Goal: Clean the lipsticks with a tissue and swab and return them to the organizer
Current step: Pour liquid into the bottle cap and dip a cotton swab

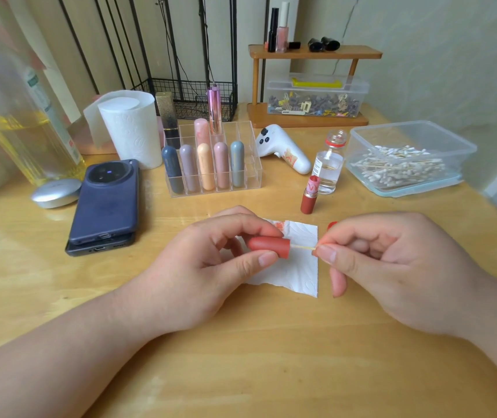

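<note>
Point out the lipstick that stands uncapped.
The red lipstick standing alone on the table, beside the small clear bottle: its tip is bare. Those in the organizer all wear caps; the left hand holds a red cap.

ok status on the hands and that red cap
Left hand grips red cap. Right hand pinches swab, tip inside cap. Lipstick base uncapped, upright. Nothing blocking.

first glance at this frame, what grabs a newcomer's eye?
The two hands at centre front: the left hand holds a red lipstick cap on its side while the right hand pinches a swab stick poked into its open end, over a tissue on the table. Behind them the uncapped red lipstick stands upright, and further back a clear organizer holds a row of pastel lipsticks.
</note>
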`<state>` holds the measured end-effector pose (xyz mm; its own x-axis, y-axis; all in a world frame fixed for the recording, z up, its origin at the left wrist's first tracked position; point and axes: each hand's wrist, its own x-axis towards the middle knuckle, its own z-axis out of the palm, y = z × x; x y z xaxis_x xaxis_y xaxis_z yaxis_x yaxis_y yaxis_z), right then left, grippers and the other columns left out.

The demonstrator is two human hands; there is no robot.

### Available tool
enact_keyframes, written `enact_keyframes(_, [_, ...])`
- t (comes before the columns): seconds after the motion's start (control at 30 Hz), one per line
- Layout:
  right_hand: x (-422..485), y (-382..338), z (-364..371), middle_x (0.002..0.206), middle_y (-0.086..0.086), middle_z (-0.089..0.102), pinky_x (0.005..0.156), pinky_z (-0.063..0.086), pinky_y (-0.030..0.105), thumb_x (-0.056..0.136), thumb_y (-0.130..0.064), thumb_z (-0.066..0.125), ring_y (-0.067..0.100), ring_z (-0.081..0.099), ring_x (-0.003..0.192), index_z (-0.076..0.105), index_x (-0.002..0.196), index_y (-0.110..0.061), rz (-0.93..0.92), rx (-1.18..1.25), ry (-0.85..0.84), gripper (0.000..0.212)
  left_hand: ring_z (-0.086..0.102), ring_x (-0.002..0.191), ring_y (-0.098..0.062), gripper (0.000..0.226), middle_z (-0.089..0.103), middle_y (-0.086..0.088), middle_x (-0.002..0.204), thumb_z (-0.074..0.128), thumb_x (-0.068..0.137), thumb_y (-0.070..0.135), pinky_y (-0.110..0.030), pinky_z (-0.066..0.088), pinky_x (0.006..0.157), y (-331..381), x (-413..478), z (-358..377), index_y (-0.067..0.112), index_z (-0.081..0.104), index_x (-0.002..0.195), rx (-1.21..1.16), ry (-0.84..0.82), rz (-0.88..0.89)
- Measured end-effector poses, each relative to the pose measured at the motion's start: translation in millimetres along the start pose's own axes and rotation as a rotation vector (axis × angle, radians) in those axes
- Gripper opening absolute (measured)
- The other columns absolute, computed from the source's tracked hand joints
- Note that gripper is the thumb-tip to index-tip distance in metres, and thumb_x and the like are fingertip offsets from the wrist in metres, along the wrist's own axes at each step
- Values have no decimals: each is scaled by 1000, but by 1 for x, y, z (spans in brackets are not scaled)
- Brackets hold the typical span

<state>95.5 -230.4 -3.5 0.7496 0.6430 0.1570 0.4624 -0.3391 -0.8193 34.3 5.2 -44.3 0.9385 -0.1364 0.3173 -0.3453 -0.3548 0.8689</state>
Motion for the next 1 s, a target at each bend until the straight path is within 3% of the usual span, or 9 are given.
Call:
enact_keyframes(0.13, [1,3,-2,60,-1,70,44,37,22,94,-18,63,15,43,45,69,73,-25,31,-59,-13,22,64,97,-32,21,68,-5,107,65,91,35,-54,48,87,0,1,-2,27,73,109,-31,15,-17])
enact_keyframes(0.33, [0,3,0,63,0,71,51,45,46,95,-23,64,36,54,55,71,82,-24,-3,63,-90,14,65,95,-32,17,68,-4,108,69,91,32,-53,50,85,0,0,0,29,72,108,-55,-8,-27])
enact_keyframes(0.47, [3,8,-5,70,1,73,49,43,30,93,-16,67,20,51,51,73,79,-23,-45,67,-38,17,64,93,-33,18,72,0,106,69,90,29,-50,53,86,0,0,1,27,70,108,-108,-2,-54])
enact_keyframes(0.53, [5,11,-13,81,-3,70,60,45,23,91,-21,70,15,59,65,74,78,-23,-111,-58,34,13,64,90,-21,20,73,3,102,68,89,22,-38,52,85,-3,2,-1,17,66,109,-221,81,-82])
enact_keyframes(0.6, [9,17,-26,81,-8,61,62,39,17,88,-28,69,15,54,69,73,79,-25,-124,-246,107,10,62,85,-11,23,73,-3,97,65,86,15,-25,52,76,-5,5,-4,7,62,107,-327,175,-105])
enact_keyframes(0.73, [13,31,-50,64,1,59,53,38,16,83,-23,75,7,48,56,73,73,-29,81,-315,130,12,62,74,-11,25,71,-16,95,68,80,7,-19,51,65,-8,7,-5,2,58,102,-515,302,-133])
enact_keyframes(0.9, [11,37,-58,65,6,66,53,44,26,81,-18,78,6,49,50,73,70,-30,249,-358,32,17,69,92,-20,21,72,-14,92,69,79,4,-20,51,67,-8,7,-5,7,53,92,-532,301,-116])
enact_keyframes(1.0, [13,41,-55,56,-2,62,53,43,28,82,-20,77,6,47,48,72,68,-25,284,-387,44,16,70,92,-20,19,72,-12,89,69,77,3,-19,52,71,-6,7,-5,6,52,86,-535,314,-118])
